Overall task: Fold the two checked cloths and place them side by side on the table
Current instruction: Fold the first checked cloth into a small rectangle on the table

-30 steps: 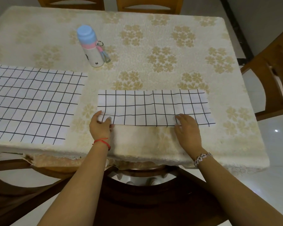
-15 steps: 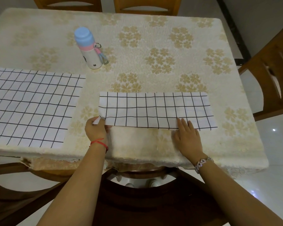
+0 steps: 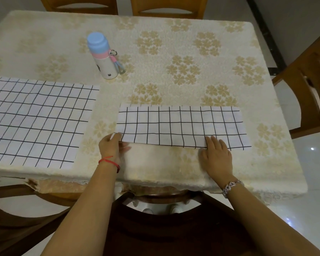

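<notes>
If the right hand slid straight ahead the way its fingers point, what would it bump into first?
Probably nothing solid. The right hand already rests on the near edge of the folded checked cloth, so it would slide across that, then onto bare tablecloth. The bottle stands well off to the left.

- The unfolded checked cloth (image 3: 37, 121) runs off the left edge of the view, so its full width cannot be told.
- The left hand (image 3: 111, 146) covers the near left corner of the folded checked cloth (image 3: 181, 125); its fingers (image 3: 125, 145) are blurred, so the grip cannot be made out.
- The right hand (image 3: 217, 154) lies over part of that cloth's near edge, hiding the cloth beneath it.
- The small marks printed on the bottle (image 3: 103, 56) are too small to read.
- The chairs (image 3: 308, 84) at the top and right are cut by the frame.
- The counter (image 3: 174, 43) hides its own base, apart from a piece seen between the forearms.
</notes>
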### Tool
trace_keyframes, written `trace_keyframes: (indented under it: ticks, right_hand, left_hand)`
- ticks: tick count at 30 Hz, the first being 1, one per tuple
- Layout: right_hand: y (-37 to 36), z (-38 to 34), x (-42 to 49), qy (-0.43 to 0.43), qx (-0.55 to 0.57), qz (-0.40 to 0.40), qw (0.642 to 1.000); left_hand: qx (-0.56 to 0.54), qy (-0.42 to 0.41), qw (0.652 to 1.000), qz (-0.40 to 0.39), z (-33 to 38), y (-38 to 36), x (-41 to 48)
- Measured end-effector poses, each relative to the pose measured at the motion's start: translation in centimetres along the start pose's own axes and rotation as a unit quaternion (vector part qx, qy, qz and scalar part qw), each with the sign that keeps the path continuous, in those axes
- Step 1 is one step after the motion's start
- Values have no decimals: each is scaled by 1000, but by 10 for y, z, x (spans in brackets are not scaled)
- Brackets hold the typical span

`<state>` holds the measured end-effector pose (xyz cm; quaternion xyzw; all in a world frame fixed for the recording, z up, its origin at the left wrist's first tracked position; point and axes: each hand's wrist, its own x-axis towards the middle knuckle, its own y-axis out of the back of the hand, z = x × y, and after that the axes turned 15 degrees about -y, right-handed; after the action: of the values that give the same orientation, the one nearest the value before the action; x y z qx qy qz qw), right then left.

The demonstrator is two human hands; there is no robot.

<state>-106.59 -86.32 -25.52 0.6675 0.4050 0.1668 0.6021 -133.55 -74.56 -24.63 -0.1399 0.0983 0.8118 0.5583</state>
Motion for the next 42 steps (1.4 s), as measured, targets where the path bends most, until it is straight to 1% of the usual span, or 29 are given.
trace_keyframes:
  ticks: [2, 12, 17, 21, 23, 24, 25, 26, 27, 29, 31, 32, 34, 36, 37, 39, 42]
  right_hand:
    - [0, 0, 0, -1, -3, 9, 1000]
    - [-1, 0, 0, -7, -26, 21, 999]
    - [-3, 3, 3, -4, -35, 9, 999]
    - [-3, 8, 4, -17, -45, -7, 999]
    - [-4, 7, 1, -14, -49, 3, 999]
    - [-4, 5, 0, -5, -45, 12, 999]
    - [-4, 2, -1, 10, -39, 20, 999]
    - [-5, -1, -2, 28, -32, 25, 999]
    - [-6, -6, -3, 45, -27, 21, 998]
    - [-10, -18, -7, 91, -30, 3, 995]
    - [-17, -29, -12, 142, -53, -12, 988]
    - [-21, -33, -15, 157, -64, -22, 985]
    - [-28, -38, -18, 170, -79, -37, 981]
    - [-33, -38, -18, 171, -81, -40, 981]
    - [-35, -36, -17, 171, -79, -42, 981]
    - [-38, -30, -14, 173, -80, -30, 981]
    - [-40, -21, -10, 164, -81, -18, 983]
  left_hand:
    - [10, 7, 1000, 3, -1, 0, 0]
    - [103, -76, 991, 29, -2, -3, 5]
    - [227, -116, 967, 5, -5, 2, 13]
    - [297, -133, 945, -16, -6, 4, 11]
    - [333, -128, 934, 6, -2, -2, 3]
    - [363, -139, 921, 30, -1, -6, -1]
    - [392, -172, 902, 52, -1, -11, -6]
    - [409, -223, 883, 58, -1, -17, -14]
    - [412, -275, 868, 38, -4, -24, -22]
    - [412, -351, 839, -54, -14, -39, -42]
    - [439, -386, 797, -152, -26, -54, -60]
    - [463, -392, 772, -192, -31, -61, -68]
    - [521, -371, 725, -256, -39, -72, -77]
    - [568, -344, 689, -291, -44, -78, -81]
    - [580, -337, 680, -298, -45, -78, -81]
    - [587, -335, 672, -302, -49, -77, -80]
    - [578, -344, 676, -300, -53, -75, -78]
